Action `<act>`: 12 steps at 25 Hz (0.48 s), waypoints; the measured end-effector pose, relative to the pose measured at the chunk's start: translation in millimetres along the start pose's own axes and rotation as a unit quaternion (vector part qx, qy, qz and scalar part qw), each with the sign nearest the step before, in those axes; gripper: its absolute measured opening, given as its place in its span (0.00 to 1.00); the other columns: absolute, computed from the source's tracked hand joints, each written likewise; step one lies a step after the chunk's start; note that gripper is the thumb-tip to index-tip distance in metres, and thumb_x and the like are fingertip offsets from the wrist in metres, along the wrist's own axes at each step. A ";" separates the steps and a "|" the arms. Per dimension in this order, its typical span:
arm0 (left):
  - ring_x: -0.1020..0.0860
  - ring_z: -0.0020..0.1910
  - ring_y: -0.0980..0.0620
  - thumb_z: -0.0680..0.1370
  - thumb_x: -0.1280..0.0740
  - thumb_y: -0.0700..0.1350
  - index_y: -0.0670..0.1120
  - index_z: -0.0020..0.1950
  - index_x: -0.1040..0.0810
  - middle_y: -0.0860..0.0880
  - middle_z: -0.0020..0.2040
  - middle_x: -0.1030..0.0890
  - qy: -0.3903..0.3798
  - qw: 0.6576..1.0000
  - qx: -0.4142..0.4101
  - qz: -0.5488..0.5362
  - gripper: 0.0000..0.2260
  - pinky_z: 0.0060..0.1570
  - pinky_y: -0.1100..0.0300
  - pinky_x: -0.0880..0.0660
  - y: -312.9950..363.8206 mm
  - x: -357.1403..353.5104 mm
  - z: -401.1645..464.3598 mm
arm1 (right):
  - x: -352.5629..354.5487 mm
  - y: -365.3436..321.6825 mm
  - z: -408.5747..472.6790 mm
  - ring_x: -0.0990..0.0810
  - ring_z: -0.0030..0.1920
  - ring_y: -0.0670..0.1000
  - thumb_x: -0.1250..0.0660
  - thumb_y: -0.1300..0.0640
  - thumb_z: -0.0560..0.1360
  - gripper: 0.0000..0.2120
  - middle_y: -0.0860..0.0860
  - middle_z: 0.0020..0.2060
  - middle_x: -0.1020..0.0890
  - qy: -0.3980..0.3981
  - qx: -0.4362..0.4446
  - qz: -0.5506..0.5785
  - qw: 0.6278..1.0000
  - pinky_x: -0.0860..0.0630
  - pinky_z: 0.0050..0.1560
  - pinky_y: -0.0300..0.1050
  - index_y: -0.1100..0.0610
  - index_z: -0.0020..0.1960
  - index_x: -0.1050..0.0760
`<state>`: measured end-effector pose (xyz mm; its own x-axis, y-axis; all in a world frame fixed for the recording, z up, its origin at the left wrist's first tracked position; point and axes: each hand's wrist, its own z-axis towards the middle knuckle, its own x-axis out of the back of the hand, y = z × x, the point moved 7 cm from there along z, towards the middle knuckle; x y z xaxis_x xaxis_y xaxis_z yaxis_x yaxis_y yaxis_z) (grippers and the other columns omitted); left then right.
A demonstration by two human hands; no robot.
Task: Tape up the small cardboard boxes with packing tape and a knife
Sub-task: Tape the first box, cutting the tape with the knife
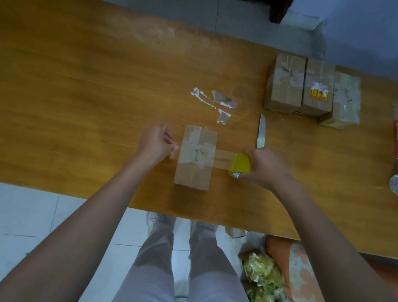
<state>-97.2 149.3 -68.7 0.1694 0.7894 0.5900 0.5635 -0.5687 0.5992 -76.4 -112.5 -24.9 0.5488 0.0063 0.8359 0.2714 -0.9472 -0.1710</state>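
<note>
left hand (157, 141) pinches the tape end, right hand (263, 168) grips the tape roll (240, 164): keep the strip taut and level across the box (195, 157).

Orange-brown wooden table (73, 77) filling the frame's middle band; plain brown cardboard box (195, 160) at centre, crossed by clear glossy tape; yellow tape roll (240, 164) showing beside it; pale green knife handle (260, 142) with silver blade; red-and-yellow sticker (319, 94) marking an upper-right box.
</note>
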 end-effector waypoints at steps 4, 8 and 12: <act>0.20 0.46 0.48 0.75 0.28 0.38 0.45 0.49 0.27 0.46 0.45 0.19 0.020 1.000 0.005 -0.022 0.09 0.47 0.50 0.21 -4.3 -8.0 1.1 | -2.9 -1.4 1.5 0.24 0.38 0.52 0.25 0.47 0.67 0.17 0.50 0.37 0.25 0.005 -0.009 -0.028 1.000 0.30 0.31 0.44 0.54 0.50 0.26; 0.20 0.48 0.45 0.77 0.33 0.36 0.42 0.52 0.25 0.43 0.47 0.18 0.034 0.999 0.027 0.002 0.05 0.50 0.47 0.21 -14.6 -21.2 -3.7 | -5.1 -1.8 -1.1 0.26 0.38 0.50 0.25 0.46 0.68 0.18 0.49 0.37 0.25 0.011 -0.009 -0.035 0.999 0.34 0.31 0.43 0.55 0.51 0.26; 0.23 0.47 0.50 0.79 0.36 0.38 0.45 0.51 0.28 0.46 0.50 0.23 0.190 0.981 -0.003 -0.045 0.03 0.41 0.61 0.27 -15.7 -4.6 -34.3 | -6.9 1.3 -3.5 0.25 0.40 0.50 0.25 0.46 0.69 0.18 0.51 0.40 0.23 0.015 -0.014 -0.022 1.000 0.32 0.32 0.43 0.54 0.51 0.27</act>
<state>-134.6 146.7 -62.3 -0.1942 0.6939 0.6934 0.5571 -0.5038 0.6602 -82.6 -114.8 -29.1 0.5123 0.0382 0.8580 0.2711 -0.9551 -0.1194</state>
